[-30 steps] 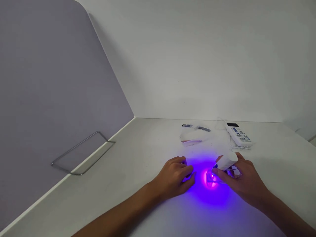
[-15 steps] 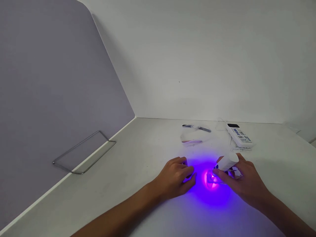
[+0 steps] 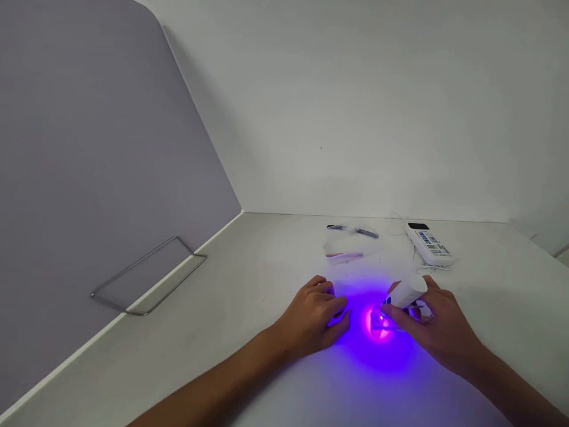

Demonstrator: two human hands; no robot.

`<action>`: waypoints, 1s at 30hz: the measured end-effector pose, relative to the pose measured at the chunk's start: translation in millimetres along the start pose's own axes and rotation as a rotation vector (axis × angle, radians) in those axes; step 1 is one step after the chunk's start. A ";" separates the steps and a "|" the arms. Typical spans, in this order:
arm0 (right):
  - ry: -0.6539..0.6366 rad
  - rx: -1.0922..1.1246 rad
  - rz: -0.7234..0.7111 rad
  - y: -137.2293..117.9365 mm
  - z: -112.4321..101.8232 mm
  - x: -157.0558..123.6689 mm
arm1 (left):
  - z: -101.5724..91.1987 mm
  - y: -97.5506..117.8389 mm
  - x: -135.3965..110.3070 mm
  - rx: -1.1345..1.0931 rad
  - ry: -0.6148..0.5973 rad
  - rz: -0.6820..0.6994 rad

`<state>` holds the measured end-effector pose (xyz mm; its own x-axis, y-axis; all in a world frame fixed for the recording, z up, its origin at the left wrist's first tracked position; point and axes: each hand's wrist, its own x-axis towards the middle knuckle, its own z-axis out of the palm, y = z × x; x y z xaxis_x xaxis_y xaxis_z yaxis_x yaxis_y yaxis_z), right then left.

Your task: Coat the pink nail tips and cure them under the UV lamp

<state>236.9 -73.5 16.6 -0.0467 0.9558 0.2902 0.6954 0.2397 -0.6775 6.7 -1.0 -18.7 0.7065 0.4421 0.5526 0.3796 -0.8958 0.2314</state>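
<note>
My right hand (image 3: 438,323) is wrapped round a small white UV lamp (image 3: 411,290), tilted with its lit end down to the left. Its violet light falls on a small clear piece (image 3: 377,320) on the white table, partly washed out by the glare. Between the lamp and my right fingers shows a bit of clear material, its kind unclear. To the left of the lit patch, my left hand (image 3: 313,317) rests on the table with fingers curled inward and the thumb close to the index finger. Whatever its palm may hold is hidden.
A white box-shaped device (image 3: 429,244) with a dark end and printed label lies back right, a thin white cable around it. Small tools in clear wrap (image 3: 367,233) and a slim pinkish strip (image 3: 344,255) lie behind my hands. A wire frame (image 3: 169,290) leans at the left panel.
The whole view has shifted slightly. Both hands keep the same pose, and the lamp still shines on the same spot.
</note>
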 end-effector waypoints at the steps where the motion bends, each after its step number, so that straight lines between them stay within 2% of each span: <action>1: -0.005 0.004 0.000 0.2 0.1 0.2 | -0.2 0.1 0.3 0.002 -0.006 -0.008; 7: 0.003 -0.019 0.008 -3.4 -1.1 0.3 | -4.3 2.5 2.3 0.000 0.055 -0.016; 13: 0.014 -0.006 0.013 -3.5 -0.4 -0.7 | -12.9 8.6 5.0 0.010 0.114 0.108; 20: 0.007 -0.011 -0.026 4.3 2.5 0.7 | -15.7 15.7 6.2 0.054 0.072 0.157; 30: 0.016 -0.057 -0.032 2.6 2.4 -1.1 | -21.6 23.3 5.5 0.104 0.034 0.218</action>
<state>237.0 -73.5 12.8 -0.0586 0.9448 0.3222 0.7334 0.2597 -0.6282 6.5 -20.4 7.0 0.7589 0.2351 0.6072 0.2805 -0.9596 0.0209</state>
